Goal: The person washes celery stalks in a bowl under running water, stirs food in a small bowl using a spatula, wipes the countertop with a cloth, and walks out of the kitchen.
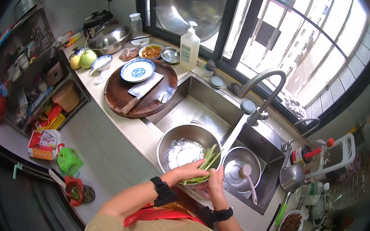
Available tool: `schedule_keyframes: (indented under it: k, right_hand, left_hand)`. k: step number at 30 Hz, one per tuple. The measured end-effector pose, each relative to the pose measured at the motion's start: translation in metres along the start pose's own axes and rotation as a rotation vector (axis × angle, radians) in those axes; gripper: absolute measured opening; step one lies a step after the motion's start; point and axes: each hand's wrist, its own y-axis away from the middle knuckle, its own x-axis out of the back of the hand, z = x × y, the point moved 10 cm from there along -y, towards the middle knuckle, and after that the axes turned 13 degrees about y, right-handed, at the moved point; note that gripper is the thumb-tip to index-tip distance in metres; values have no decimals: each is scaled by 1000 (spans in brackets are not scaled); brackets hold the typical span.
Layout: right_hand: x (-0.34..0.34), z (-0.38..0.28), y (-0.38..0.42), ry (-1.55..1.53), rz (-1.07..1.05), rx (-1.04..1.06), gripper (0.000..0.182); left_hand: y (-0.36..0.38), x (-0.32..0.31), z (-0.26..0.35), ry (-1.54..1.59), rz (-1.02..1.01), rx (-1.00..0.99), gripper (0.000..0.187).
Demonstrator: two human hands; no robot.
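A wide stainless steel basin (171,136) is tilted at the near edge of the sink, with a shiny wet-looking bottom. Green vegetable stalks (210,156) lie along its near right side, some reaching over the rim. My left hand (187,171) is closed around these stalks at the near rim. My right hand (216,182) grips the basin's right rim, its thumb up beside the stalks and its other fingers partly hidden below. To the right, a smaller steel bowl (230,161) sits in the right sink compartment with a pink-handled brush (249,181) in it.
A round chopping board (116,85) bears a cleaver (145,85) and a blue-and-white plate (137,70). The faucet (280,87) arches over the sink divider. A soap pump bottle (189,48) stands by the window. At right, a plate of brown minced food (290,228) lies near a green-handled knife (282,211).
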Motion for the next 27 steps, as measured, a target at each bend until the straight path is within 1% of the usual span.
schedule_keyframes:
  k: [1, 2, 3, 4, 6, 7, 8, 10, 11, 12, 13, 14, 16, 17, 18, 20, 22, 24, 25, 26, 27]
  right_hand:
    - [7, -19, 1, 62, 57, 26, 43]
    - [24, -14, -27, 232, 122, 307, 49]
    - [33, -26, -31, 294, 150, 325, 52]
    - [36, -43, -35, 354, 179, 345, 54]
    - [25, -116, -5, 509, 222, 269, 57]
    - [28, -127, -15, 730, 246, 329, 56]
    - [25, -146, -20, 1065, 409, 733, 55]
    - [2, -178, -18, 1374, 433, 631, 55]
    - [-15, -190, -16, 1536, 445, 610, 56]
    - [-27, -195, -18, 1697, 455, 585, 56]
    - [-39, -195, -21, 1855, 504, 678, 55]
    - [-41, -192, -27, 1868, 501, 676, 55]
    - [-53, -189, -29, 1985, 501, 768, 50]
    - [-55, -190, -29, 2012, 509, 780, 47]
    - [-56, -191, -28, 2021, 502, 769, 47]
    - [-55, -197, -23, 1995, 529, 813, 47]
    - [-49, -194, -24, 2004, 538, 805, 47]
    - [-40, -192, -25, 1898, 526, 806, 46]
    - [-34, -191, -26, 1890, 537, 799, 46]
    - [-20, -185, -30, 1740, 483, 720, 46]
    - [-7, -179, -35, 1587, 430, 645, 45]
  left_hand:
    - [-7, 1, 8, 94, 17, 22, 65]
    - [-14, 1, 11, 189, 31, 42, 63]
    - [-27, 11, 14, 96, 86, -43, 62]
    - [-31, 6, 34, 102, 66, -71, 61]
    - [-64, 10, 28, 306, 13, -178, 57]
    - [-73, 8, 37, 511, -6, -221, 54]
    - [-78, 9, 40, 523, -7, -232, 54]
    - [-78, 4, 58, 1035, -78, -230, 52]
    - [-77, 1, 72, 1194, -101, -319, 46]
    - [-76, -2, 62, 1370, -76, -188, 38]
    - [-76, -3, 62, 1438, -67, -163, 38]
    - [-75, -4, 63, 1459, -56, -170, 37]
    - [-72, -3, 68, 1463, -43, -209, 36]
    - [-71, -3, 69, 1466, -36, -217, 36]
    - [-70, -2, 70, 1465, -31, -219, 35]
    - [-70, -4, 70, 1463, -24, -217, 34]
    - [-72, -5, 68, 1435, -51, -227, 35]
    - [-73, -10, 73, 1396, -78, -234, 37]
    - [-72, -6, 78, 1369, -11, -286, 35]
    - [-71, -2, 81, 1338, 56, -337, 34]
    - [-73, -5, 82, 1338, 18, -331, 38]
